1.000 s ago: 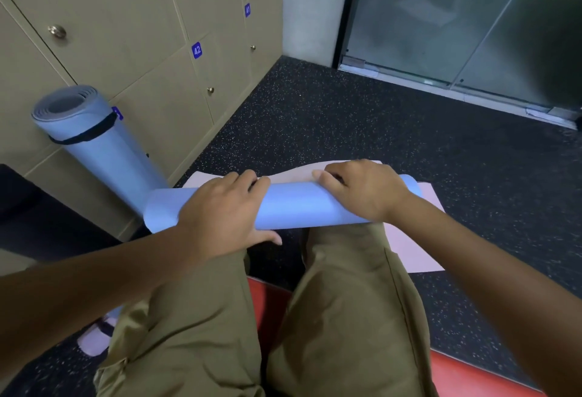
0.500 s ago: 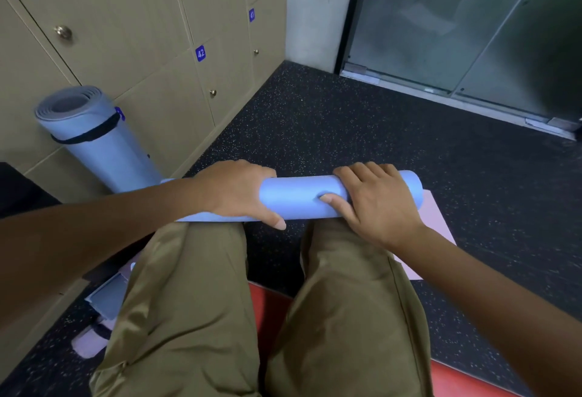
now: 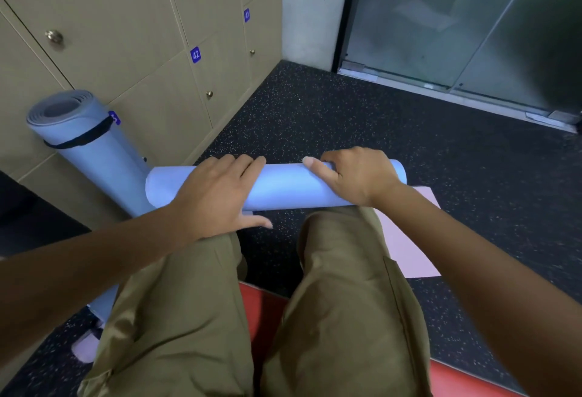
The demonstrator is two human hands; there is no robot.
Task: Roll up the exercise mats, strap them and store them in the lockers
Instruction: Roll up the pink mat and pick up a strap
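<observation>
Nearest the camera, the person's knees in olive trousers (image 3: 343, 302) were bent over a red mat (image 3: 456, 379) on the dark speckled floor (image 3: 362, 119). Just past the knees a blue exercise mat (image 3: 283, 184), rolled into a tube, lay crosswise on the floor. The left hand (image 3: 217, 195) lay flat over the roll's left part, fingers spread across its top and thumb out toward the knees. The right hand (image 3: 356, 176) curled over the right part, fingers hooked down the far side. A pale pink sheet (image 3: 406, 239) showed flat on the floor beside the right knee. Farther left, a second rolled mat (image 3: 94, 157), bound by a black strap (image 3: 78, 139), leaned against the tan lockers (image 3: 126, 34), all closed in view. Glass doors (image 3: 456, 24) stood at the far edge of the floor.
</observation>
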